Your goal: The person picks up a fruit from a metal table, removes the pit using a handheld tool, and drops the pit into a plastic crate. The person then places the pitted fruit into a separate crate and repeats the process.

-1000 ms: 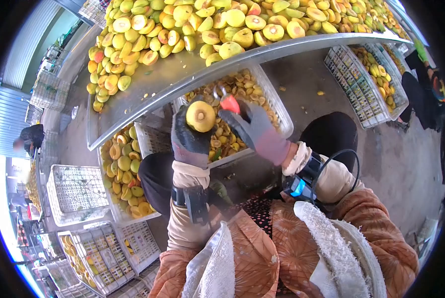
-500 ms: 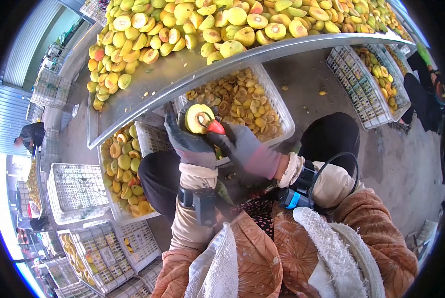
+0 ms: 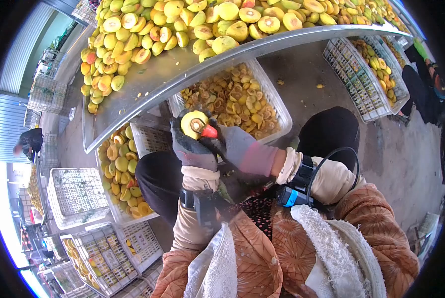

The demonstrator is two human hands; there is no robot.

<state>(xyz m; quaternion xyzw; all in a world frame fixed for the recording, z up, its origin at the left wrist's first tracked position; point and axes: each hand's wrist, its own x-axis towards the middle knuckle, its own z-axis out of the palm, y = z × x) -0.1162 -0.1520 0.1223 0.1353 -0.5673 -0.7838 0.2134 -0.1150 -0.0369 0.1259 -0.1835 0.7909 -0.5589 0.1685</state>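
A yellow peach half (image 3: 187, 124), cut face up with the pit cavity showing, rests in my gloved left hand (image 3: 195, 152), whose fingers curl around it. My gloved right hand (image 3: 247, 150) grips a red-handled pitting tool (image 3: 210, 131). The tool's tip meets the middle of the cut face; its blade is too small to make out fully. Both hands are close together above my lap, in front of the metal table's edge. Below them is a white crate (image 3: 282, 111) holding brownish peach scraps (image 3: 232, 99).
Heaped peach halves (image 3: 158, 30) cover much of the metal table (image 3: 148, 74). At my left knee stands a crate of peach halves (image 3: 123, 164), with a white crate (image 3: 78, 196) beyond it. More fruit crates (image 3: 356, 84) stand right, near another person's dark-clothed legs (image 3: 423, 94). Someone is far left (image 3: 30, 141).
Both hands, with the peach half and the tool, have shifted slightly left and down. The red handle has turned a little against the cut face. The whole view has moved slightly.
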